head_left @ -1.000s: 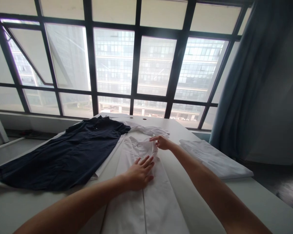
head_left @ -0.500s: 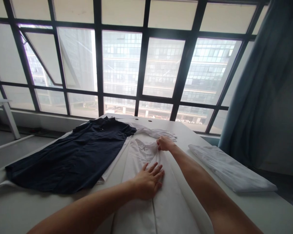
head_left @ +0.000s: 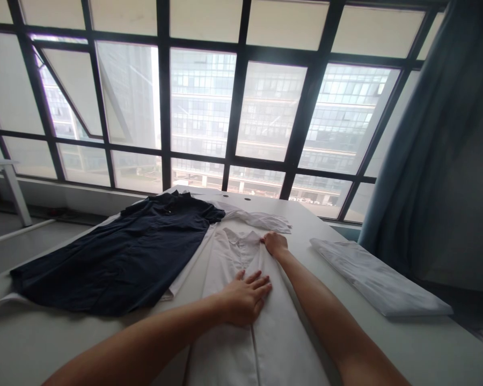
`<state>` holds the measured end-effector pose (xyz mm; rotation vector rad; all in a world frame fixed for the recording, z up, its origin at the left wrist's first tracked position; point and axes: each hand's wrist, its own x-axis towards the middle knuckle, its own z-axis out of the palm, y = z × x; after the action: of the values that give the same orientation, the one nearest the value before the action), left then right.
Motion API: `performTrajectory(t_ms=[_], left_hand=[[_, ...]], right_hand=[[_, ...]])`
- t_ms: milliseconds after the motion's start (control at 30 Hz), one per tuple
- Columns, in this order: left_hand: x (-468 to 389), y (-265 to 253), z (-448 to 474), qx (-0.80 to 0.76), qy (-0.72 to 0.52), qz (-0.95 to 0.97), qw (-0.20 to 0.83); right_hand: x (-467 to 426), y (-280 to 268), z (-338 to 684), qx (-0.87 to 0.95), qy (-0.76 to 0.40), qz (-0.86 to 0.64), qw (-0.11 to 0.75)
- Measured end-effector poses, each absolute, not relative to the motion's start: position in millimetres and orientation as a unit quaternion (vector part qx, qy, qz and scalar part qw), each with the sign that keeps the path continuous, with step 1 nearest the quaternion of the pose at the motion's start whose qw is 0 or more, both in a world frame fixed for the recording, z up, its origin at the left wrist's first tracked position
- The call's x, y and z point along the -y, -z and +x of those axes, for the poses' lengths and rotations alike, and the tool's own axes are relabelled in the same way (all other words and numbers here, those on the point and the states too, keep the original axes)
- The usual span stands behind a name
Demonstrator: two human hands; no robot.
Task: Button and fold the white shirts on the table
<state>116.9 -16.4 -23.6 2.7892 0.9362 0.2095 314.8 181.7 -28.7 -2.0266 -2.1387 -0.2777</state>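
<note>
A white shirt point(head_left: 279, 305) lies lengthwise on the white table point(head_left: 22, 340) in front of me, its collar point(head_left: 238, 236) at the far end. My left hand point(head_left: 245, 297) rests flat on the shirt's front, fingers spread. At the shirt's far right edge, beside the collar, my right hand point(head_left: 274, 245) has its fingers closed on the cloth. Just left of the white shirt, a dark navy shirt point(head_left: 116, 257) is spread out, with pale cloth point(head_left: 193, 265) showing from under it.
A folded white garment point(head_left: 380, 279) lies near the table's right edge. More white cloth point(head_left: 261, 219) lies beyond the collar. A blue-grey curtain point(head_left: 414, 177) hangs at right, and black-framed windows point(head_left: 229, 107) stand behind the table. Another white table point(head_left: 14, 185) is at far left.
My right hand has shifted slightly right and down along the shirt's edge, drawing the cloth at the collar a little flatter. My left hand has stayed nearly in place.
</note>
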Motion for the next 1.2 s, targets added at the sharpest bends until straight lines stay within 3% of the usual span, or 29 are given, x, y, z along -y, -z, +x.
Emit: performTrajectory(t_ms=[300,800,1200], left_hand=[[14,28,116,-0.313,-0.085,0.941,0.099],[17,25,117,-0.318,-0.099,0.936,0.113],[20,27,119,-0.325,-0.100,0.933,0.121]], right_hand=[[-184,25,313,0.777,0.077,-0.600,0.178],[-180,7,328,0.851,-0.029,-0.516,0.091],[-173,26,299,0.798,0.081,-0.587,0.108]])
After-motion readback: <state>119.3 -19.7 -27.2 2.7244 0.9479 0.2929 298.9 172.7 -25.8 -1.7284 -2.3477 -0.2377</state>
